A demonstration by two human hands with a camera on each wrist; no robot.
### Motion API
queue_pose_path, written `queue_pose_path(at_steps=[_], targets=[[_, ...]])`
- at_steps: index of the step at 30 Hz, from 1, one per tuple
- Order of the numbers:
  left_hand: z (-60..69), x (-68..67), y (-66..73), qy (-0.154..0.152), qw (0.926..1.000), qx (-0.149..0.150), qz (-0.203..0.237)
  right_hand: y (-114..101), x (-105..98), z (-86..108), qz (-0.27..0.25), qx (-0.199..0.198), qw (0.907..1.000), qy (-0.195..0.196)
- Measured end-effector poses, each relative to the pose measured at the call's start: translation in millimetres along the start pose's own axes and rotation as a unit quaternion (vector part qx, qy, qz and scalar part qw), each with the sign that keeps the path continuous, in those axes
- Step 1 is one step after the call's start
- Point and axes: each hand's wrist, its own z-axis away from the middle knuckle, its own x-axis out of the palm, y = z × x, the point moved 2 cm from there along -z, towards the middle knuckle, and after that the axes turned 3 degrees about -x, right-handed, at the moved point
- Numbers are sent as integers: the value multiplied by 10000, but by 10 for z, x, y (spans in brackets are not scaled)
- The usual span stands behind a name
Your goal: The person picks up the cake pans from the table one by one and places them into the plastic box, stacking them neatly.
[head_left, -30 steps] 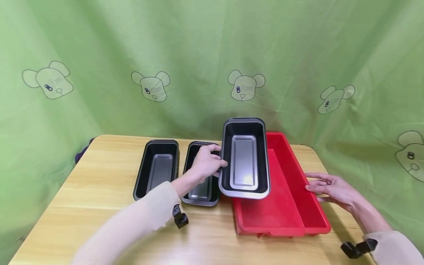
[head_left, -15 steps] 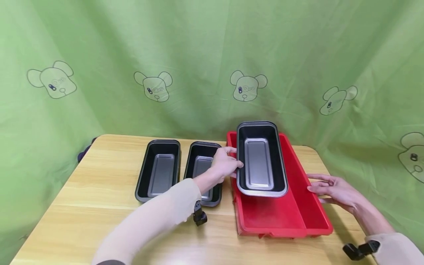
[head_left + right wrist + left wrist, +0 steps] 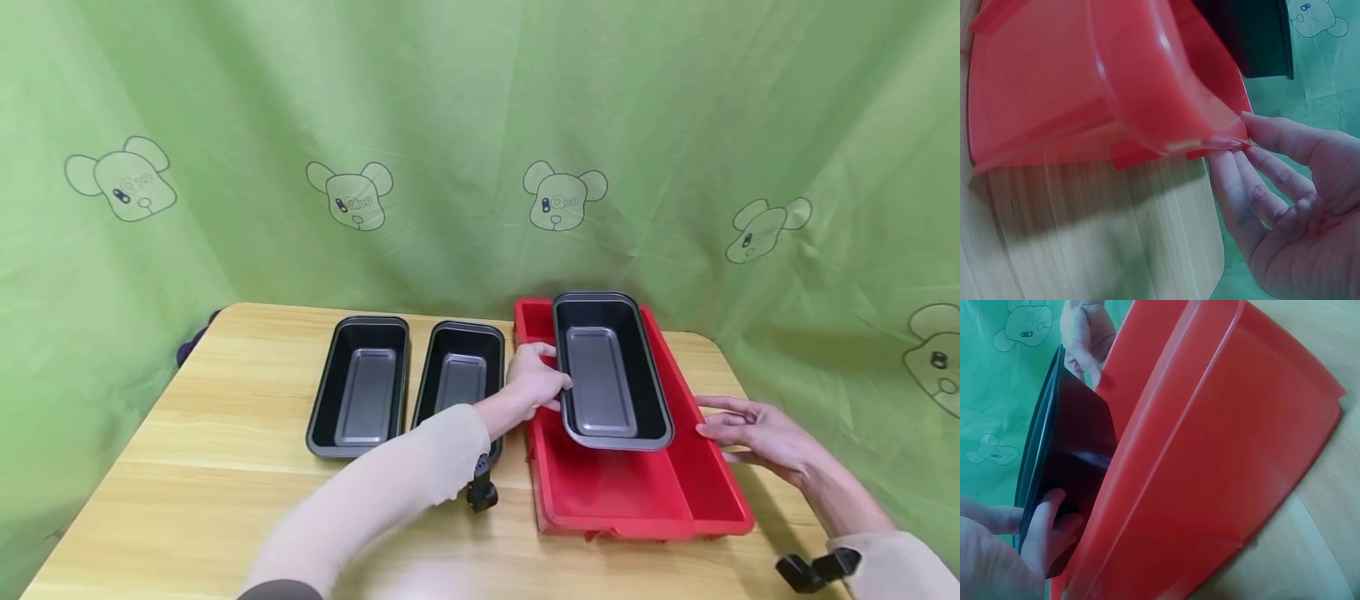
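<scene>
A dark loaf pan (image 3: 600, 379) hangs tilted over the red plastic bin (image 3: 622, 492), its hollow facing up. My left hand (image 3: 536, 379) grips this pan by its left rim, thumb inside and fingers against the outer wall (image 3: 1079, 431). At the right side, my right hand (image 3: 765, 437) pinches the bin's rim. In the right wrist view the thumb (image 3: 1279, 134) lies on the inner side of that rim and the fingers outside and below. The pan's underside still seems apart from the bin floor.
Left of the bin stand two more dark loaf pans (image 3: 367, 392) on the wooden table (image 3: 187, 467); my left forearm partly covers the nearer one (image 3: 461, 375). A green curtain (image 3: 450, 83) with bear prints hangs close behind the table.
My left hand has carried the loaf pan rightward, from beside the bin's left edge to above its middle, and lately lower. The right hand has kept its place on the rim.
</scene>
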Motion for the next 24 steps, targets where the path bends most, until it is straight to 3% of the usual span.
queue_pose_path(at_steps=[12, 24], targets=[[-89, 175, -19, 375, 9985, -386, -138, 6, 13, 4, 92, 93, 9998, 114], [-104, 277, -28, 422, 9973, -587, -115, 23, -2, -13, 217, 174, 9995, 164]])
